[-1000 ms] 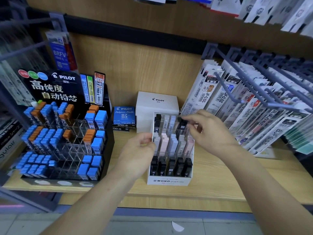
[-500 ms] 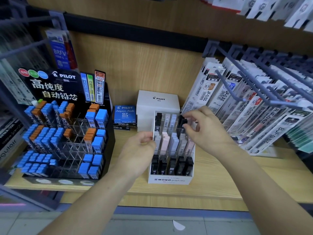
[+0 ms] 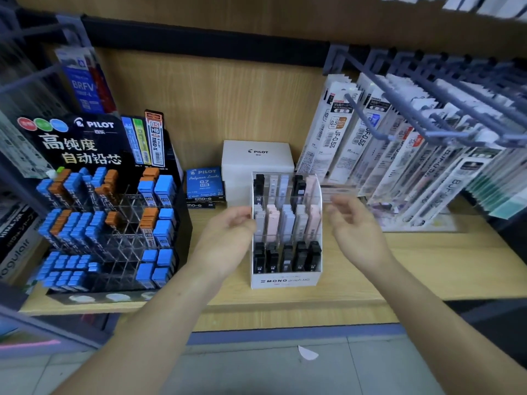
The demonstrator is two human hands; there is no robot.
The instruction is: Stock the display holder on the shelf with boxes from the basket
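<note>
MONO holder [image 3: 285, 280] stands at frame centre on the pale wood-grain shelf [image 3: 427, 266], which spans the picture; the basket is out of view. At left rises a black Pilot rack [image 3: 85, 143] of clear diamond cells, partly filled with blue and orange lead cases [image 3: 164, 189]. At right, glossy refill packs [image 3: 356, 138] hang from grey wire hooks.

As I judge it, the holder could slide or tip backward if a box is pushed hard into a tight slot, since it is only light white card with clear stepped tiers. Its slim, smooth rectangular boxes [image 3: 273, 223] stand upright in black, white, pink and lilac rows and could topple their neighbours.

The left hand [image 3: 228, 240] lies at the holder's left wall, fingers loosely curled and gripping nothing. The right hand [image 3: 359, 232], just off the right wall, is motion-blurred, fingers slack and apparently empty.
</note>
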